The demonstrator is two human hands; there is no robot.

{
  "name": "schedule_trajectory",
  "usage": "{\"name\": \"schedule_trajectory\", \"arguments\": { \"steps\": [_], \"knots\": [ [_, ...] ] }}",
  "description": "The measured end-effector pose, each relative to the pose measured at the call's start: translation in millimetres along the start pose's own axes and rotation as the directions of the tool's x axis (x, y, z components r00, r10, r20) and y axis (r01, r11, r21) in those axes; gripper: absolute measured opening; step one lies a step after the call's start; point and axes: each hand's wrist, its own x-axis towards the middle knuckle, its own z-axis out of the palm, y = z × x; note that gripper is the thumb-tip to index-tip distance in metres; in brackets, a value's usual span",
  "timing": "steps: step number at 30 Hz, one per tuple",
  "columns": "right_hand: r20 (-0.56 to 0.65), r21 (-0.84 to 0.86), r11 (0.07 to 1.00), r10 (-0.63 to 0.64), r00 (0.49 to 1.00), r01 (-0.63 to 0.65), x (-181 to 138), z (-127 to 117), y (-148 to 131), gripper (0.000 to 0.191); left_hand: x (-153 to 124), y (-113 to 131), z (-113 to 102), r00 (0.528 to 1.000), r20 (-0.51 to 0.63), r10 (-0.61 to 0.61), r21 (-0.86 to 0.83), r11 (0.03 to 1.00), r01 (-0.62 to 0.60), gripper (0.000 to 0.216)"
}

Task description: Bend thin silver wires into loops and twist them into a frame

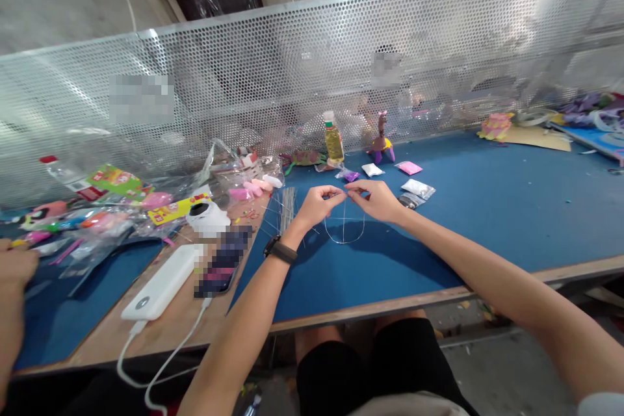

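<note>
Both hands meet above the blue mat [468,221], fingertips pinched together on thin silvery wire [344,242]. Below the fingers the wire hangs in a rounded loop with a straight strand down its middle. My left hand [314,203], with a dark band on the wrist, is closed on the wire. From the other side my right hand [375,198] grips it, thumb and forefinger together. Just left of my left hand lies a bundle of straight wires [288,208]. Small bags of white clay-like material [418,189] and pink material [409,168] lie beyond my right hand.
A giraffe-like figure [381,140] and a bottle of yellow liquid [333,136] stand by the perforated metal screen [302,71]. To the left are a phone [224,261], a white power bank [163,283] with cable, and piled packets. Another person's hand [17,263] shows at far left.
</note>
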Motion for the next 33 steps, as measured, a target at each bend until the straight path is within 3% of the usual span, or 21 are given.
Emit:
{"name": "schedule_trajectory", "arguments": {
  "steps": [7,12,20,25,28,31,33],
  "knots": [
    [0.027,-0.194,0.967,-0.164,0.986,0.166,0,1,7,0.028,0,-1,1,0.999,-0.017,0.045,0.014,0.999,-0.045,0.040],
    [0.054,-0.306,0.930,-0.199,0.978,0.206,-4,2,9,0.033,-3,5,2,0.999,-0.029,0.039,-0.001,0.999,-0.039,0.040],
    [0.151,-0.404,0.887,-0.179,0.972,0.226,-5,7,9,0.039,-4,3,-1,1.000,-0.019,0.004,-0.061,0.998,-0.005,0.037],
    [0.187,-0.441,0.877,-0.119,0.975,0.192,-2,6,7,0.031,-3,0,-4,1.000,-0.007,0.026,-0.042,0.999,-0.026,0.035],
    [0.203,-0.385,0.899,-0.136,0.970,0.207,2,4,6,0.028,-2,0,-5,0.999,-0.007,0.047,-0.009,0.999,-0.047,0.035],
    [0.205,-0.201,0.954,-0.181,0.962,0.222,8,4,8,0.030,-2,0,-6,0.997,0.008,0.073,0.029,0.997,-0.073,0.034],
    [0.235,-0.058,0.989,-0.121,0.964,0.138,12,5,11,0.031,-3,1,-7,0.996,0.020,0.086,0.055,0.995,-0.087,0.033]
  ]
}}
